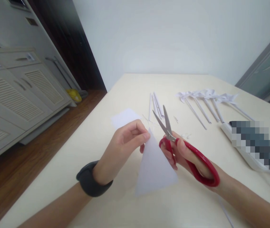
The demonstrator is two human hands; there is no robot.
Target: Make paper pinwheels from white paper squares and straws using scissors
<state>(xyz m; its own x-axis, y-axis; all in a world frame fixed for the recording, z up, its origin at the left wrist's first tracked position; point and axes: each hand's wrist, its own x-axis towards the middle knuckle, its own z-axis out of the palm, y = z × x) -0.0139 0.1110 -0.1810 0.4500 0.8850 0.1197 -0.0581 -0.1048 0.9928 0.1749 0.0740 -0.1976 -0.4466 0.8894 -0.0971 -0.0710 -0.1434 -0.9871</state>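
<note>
My left hand [132,137] pinches the top corner of a white paper triangle [155,167], which hangs down over the table. In my right hand [180,152] is a pair of red-handled scissors [169,133], their blades parted and pointing up and away. The blades stand to the right of the paper's top corner, apart from it. Behind my left hand lies a flat piece of white paper [126,117]. Several rolled white paper sticks [157,106] rest on the table just beyond the scissors.
Several white paper pinwheels [208,95] on sticks lie at the right rear of the table [97,202]. A white device with a blurred-out top [239,145] is at the right. Small thin pieces [176,119] lie near the middle. A louvred cabinet [18,91] stands left, past the table edge.
</note>
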